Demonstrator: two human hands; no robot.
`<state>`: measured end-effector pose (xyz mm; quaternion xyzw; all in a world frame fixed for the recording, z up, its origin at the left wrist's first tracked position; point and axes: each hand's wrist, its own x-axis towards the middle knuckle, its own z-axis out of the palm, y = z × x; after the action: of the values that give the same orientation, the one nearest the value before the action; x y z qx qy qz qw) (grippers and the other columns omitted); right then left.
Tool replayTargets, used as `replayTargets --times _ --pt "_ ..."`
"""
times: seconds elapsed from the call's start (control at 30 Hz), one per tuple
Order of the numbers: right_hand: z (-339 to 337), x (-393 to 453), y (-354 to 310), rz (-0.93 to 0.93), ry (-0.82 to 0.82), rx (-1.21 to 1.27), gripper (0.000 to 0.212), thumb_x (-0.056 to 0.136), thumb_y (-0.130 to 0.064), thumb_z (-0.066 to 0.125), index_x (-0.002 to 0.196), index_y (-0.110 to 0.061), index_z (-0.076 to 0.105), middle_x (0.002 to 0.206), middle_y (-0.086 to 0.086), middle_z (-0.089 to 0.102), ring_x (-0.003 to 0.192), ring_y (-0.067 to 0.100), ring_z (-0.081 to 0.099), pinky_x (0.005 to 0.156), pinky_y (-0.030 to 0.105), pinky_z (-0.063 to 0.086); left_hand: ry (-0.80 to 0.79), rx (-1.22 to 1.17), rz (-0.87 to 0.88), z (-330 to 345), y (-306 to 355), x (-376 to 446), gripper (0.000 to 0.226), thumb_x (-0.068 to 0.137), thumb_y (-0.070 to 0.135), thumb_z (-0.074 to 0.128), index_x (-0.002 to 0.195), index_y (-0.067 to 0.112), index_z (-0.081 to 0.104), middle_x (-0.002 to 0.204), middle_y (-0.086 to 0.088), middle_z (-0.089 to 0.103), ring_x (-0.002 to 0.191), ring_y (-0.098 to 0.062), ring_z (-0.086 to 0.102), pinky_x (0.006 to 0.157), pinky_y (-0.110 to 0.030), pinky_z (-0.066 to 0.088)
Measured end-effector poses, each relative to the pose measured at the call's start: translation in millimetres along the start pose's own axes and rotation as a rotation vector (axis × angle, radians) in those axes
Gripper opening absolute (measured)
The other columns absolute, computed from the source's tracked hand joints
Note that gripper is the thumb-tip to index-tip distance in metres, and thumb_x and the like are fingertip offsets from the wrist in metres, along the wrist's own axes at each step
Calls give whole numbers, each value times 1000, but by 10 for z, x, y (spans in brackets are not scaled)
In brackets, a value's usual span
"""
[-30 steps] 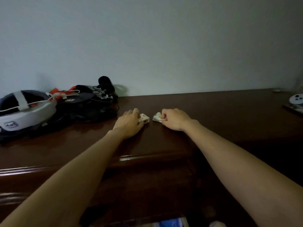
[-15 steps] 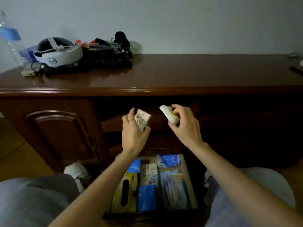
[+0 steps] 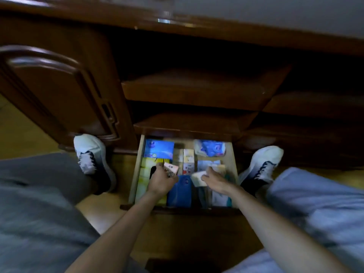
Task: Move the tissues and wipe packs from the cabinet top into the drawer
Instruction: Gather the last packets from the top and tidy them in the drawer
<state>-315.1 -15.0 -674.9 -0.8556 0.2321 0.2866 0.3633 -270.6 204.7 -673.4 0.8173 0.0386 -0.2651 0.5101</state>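
Observation:
The bottom drawer [image 3: 136,170] of the dark wooden cabinet [image 3: 65,89] stands pulled out below me, packed with tissue and wipe packs. My left hand [image 3: 160,181] is down inside it, shut on a small patterned tissue pack [image 3: 171,169]. My right hand [image 3: 215,179] is beside it over the drawer's right half, shut on a pale tissue pack [image 3: 198,178]. Under the hands lie a dark blue pack [image 3: 181,191], yellow packs [image 3: 146,164] at the left, a blue pack [image 3: 159,148] at the back left and a white-and-blue pack [image 3: 209,150] at the back right.
My two white shoes [image 3: 89,154] [image 3: 262,164] rest on the wooden floor either side of the drawer, with my knees at the frame's lower corners. Two open shelves [image 3: 197,91] sit above the drawer. A closed cabinet door [image 3: 49,89] is at the left.
Both hands lifted a pack each off the cabinet top, carried them down past the front edge, and now hold them low inside the open drawer. My view tilted downward.

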Motion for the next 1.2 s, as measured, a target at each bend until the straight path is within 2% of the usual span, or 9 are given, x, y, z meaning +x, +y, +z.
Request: replayTargets --times 0.17,0.27,0.37,0.43,0.67,0.77,0.87,1.07,1.2 --pt "348 435 208 23 25 -175 28 86 -24 70 106 -12 55 102 8 61 94 24 62 72 31 45 -16 96 -41 112 -353 147 50 81 18 78 115 19 41 98 1 70 84 -16 68 71 -44 59" --pt "456 552 267 -26 3 -159 20 85 -26 72 90 -23 53 96 5 63 85 22 66 67 32 51 -15 150 -51 173 -465 177 53 81 22 78 117 23 39 99 5 69 89 -17 68 73 -42 59" --pt "500 639 292 22 -96 -10 19 90 -28 70 100 -22 55 90 3 67 67 15 71 50 24 54 -24 149 -80 225 -502 201 58 80 22 79 122 23 39 108 1 69 101 -21 67 84 -50 58" --pt "508 696 318 3 -164 -96 19 91 -32 69 100 -23 55 93 2 66 70 14 71 51 24 55 -13 167 -89 243 -490 225 60 78 25 79 123 26 39 108 2 69 102 -20 67 86 -50 57" --pt "662 688 376 -33 21 -464 17 87 -29 67 96 -19 56 105 7 58 90 23 57 82 37 54 -6 156 -86 247 -510 315 70 81 18 79 135 22 35 115 4 67 110 -18 64 90 -48 57" --pt "712 657 354 -46 -126 -633 48 81 -28 74 123 -12 55 135 18 49 121 35 51 100 46 48 -6 182 -79 266 -524 291 62 80 22 79 123 31 36 106 10 66 104 -15 64 85 -41 57" --pt "617 645 345 -29 -285 -540 76 74 -23 81 141 -12 47 157 15 28 144 38 29 113 52 36 0 204 -62 271 -531 267 60 79 22 80 116 34 34 98 16 64 99 -14 65 71 -28 52" --pt "684 687 362 -190 7 -606 81 77 -24 79 142 -10 32 155 20 31 147 43 21 115 55 33 -10 177 -38 247 -514 253 61 79 23 79 117 35 34 108 6 68 101 -16 67 83 -47 59" --pt "660 677 481 -251 23 -586 66 77 -24 77 128 -19 36 140 15 46 122 35 52 93 49 52 -10 172 -31 238 -521 232 61 78 19 79 118 33 35 107 5 68 100 -16 67 83 -50 59"
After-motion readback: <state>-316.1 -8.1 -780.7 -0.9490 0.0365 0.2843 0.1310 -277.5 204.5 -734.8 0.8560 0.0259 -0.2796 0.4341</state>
